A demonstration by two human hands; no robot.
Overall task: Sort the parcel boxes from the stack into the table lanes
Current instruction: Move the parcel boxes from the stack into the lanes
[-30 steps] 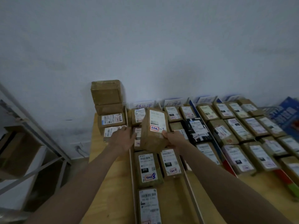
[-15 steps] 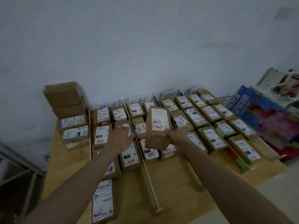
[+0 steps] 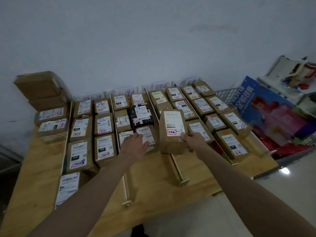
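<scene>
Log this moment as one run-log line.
right hand: holds brown cardboard parcel box above lanes | left hand: open, empty | stack: boxes remain

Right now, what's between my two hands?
In the head view, only the held box lies between them: the right hand grips its right edge, while the left hand rests on a table box.

Both forearms are bare from the frame's bottom edge up to the wrists, with no sleeve showing on either. The left hand (image 3: 135, 145) and the right hand (image 3: 195, 140) wear no gloves, and no ring, watch or band can be seen.
</scene>
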